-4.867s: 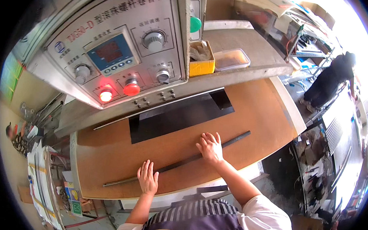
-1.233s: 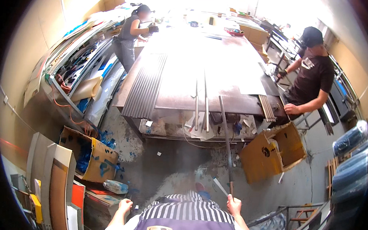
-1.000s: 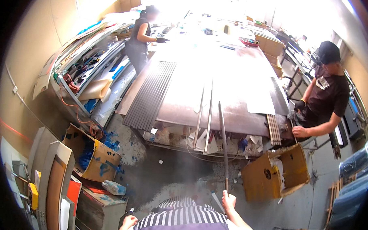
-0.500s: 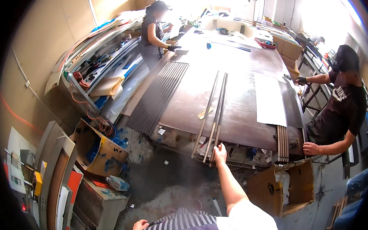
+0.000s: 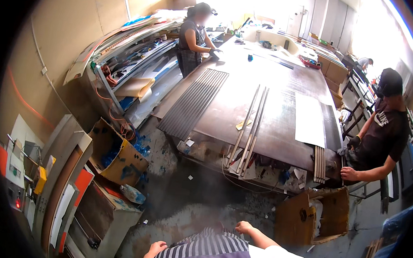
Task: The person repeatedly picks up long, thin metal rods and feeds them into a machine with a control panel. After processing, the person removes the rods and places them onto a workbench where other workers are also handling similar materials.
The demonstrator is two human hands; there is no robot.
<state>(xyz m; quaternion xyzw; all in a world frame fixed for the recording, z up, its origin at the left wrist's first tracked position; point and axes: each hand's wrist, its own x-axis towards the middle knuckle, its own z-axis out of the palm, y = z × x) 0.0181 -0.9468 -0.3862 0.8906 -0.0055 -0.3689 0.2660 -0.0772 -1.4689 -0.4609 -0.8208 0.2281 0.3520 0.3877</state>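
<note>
My right hand point(image 5: 245, 227) is drawn back in front of my body, its fingers curled in with nothing visible in them. Low at the left of my striped apron hangs my left hand point(image 5: 157, 247), empty, its fingers loosely apart. Ahead of me, three long thin metal strips point(image 5: 251, 135) lie lengthwise on the large brown worktable point(image 5: 215, 125). Their near ends stick out past its front edge. Neither hand touches them. To their left lies a row of several dark strips point(image 5: 193, 103), side by side. A white sheet point(image 5: 309, 119) rests on the right part of the table.
Several strips point(image 5: 320, 165) jut out at the near right corner, beside a co-worker in dark clothes point(image 5: 384, 130). Another person point(image 5: 191, 40) stands at the table's far left. Open cardboard boxes point(image 5: 299, 216) stand on the floor. A loaded shelf rack point(image 5: 135, 76) flanks the left.
My right hand has left the near ends of the metal strips and come back to my body. The right co-worker's gloved hand has moved nearer. The view has shifted slightly.
</note>
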